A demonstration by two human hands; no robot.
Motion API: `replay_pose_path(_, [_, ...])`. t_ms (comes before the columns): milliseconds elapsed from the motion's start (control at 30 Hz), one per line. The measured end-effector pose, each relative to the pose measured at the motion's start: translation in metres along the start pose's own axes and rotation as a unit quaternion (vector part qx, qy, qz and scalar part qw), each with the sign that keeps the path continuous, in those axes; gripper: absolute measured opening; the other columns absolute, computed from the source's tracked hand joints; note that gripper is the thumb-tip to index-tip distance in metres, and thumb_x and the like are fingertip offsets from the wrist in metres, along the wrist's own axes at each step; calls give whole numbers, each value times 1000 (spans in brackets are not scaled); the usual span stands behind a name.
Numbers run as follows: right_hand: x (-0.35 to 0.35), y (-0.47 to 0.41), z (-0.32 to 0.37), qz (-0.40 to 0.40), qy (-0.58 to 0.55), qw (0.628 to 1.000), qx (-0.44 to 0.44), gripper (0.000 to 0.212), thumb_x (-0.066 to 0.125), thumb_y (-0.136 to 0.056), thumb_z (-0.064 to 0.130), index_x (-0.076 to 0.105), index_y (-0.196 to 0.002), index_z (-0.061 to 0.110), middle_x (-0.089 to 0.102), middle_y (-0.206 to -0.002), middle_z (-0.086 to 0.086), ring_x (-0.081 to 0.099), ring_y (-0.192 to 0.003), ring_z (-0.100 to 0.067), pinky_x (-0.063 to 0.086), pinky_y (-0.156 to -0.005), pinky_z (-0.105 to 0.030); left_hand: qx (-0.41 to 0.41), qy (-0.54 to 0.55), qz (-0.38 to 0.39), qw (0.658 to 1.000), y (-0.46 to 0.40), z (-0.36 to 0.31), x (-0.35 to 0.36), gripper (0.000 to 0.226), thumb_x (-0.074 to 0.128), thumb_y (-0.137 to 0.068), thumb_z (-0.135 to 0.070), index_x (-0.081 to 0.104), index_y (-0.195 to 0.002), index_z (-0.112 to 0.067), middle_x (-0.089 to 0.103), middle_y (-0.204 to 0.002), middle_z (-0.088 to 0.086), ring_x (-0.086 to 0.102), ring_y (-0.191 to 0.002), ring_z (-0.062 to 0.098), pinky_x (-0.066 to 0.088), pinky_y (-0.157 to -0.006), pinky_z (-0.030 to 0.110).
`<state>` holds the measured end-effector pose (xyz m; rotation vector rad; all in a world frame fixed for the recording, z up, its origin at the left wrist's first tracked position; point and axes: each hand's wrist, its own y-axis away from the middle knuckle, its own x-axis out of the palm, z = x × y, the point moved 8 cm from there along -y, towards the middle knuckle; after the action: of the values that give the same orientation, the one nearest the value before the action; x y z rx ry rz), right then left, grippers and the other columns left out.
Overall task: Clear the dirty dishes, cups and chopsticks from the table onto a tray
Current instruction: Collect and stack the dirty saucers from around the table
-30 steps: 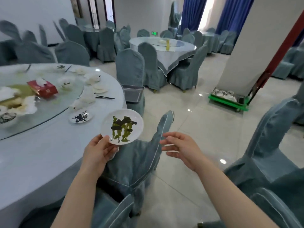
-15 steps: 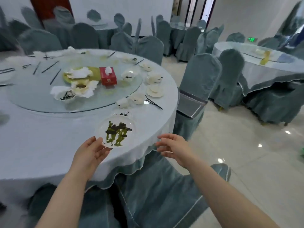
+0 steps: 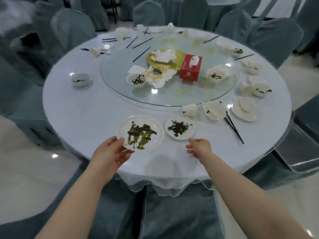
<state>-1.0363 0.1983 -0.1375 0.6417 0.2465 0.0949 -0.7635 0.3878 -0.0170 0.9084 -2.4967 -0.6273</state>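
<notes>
My left hand (image 3: 110, 152) grips the near rim of a white plate (image 3: 140, 132) smeared with green and dark leftovers, held just above the round table (image 3: 82, 114). A smaller dirty plate (image 3: 179, 127) lies on the cloth right beside it. My right hand (image 3: 200, 147) hovers empty, fingers loosely bent, just below that small plate. Dirty bowls (image 3: 80, 79) and cups (image 3: 189, 110) ring the table, and black chopsticks (image 3: 233, 125) lie to the right. A metal tray (image 3: 296, 149) rests on a chair at the right edge.
A glass turntable (image 3: 172, 97) carries a red tissue box (image 3: 190, 68), a yellow plate with crumpled napkins (image 3: 162, 56) and more bowls. Covered chairs (image 3: 72, 30) surround the table, and one stands right in front of me (image 3: 172, 213).
My view has swung left from the aisle to face the table squarely. The plate in my left hand came over the tabletop, and my right hand moved close to the small dirty plate.
</notes>
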Motion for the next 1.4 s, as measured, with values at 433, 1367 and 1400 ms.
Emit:
replay_pose_path(433, [33,-39,8,-13,132,991,9,10,59,-85,11,57,-81,2,61,-41,-6,53,-28,-18,36,-35,-20,36,47,-100,993,7,-5,-65,16,58,-94,-18,58,-109,-11,75,-85,8,72,-67,16,54,-51,21])
replay_pose_path(1367, [-141,264,-28,128,-15,981,-144,15,55,-96,13,66,-87,15,71,-89,-11,69,-72,-20,55,-56,-24,70,24,101,992,230,125,81,30,55,-96,-22,50,-125,-13,69,-108,10,69,-84,21,55,-72,31])
replay_pose_path(1400, [-151,264,-29,126,-19,981,-148,11,57,-95,12,67,-92,13,71,-90,-11,69,-71,-19,55,-56,-24,70,22,111,991,234,127,89,31,56,-95,-22,51,-124,-12,69,-108,10,70,-85,21,56,-69,30])
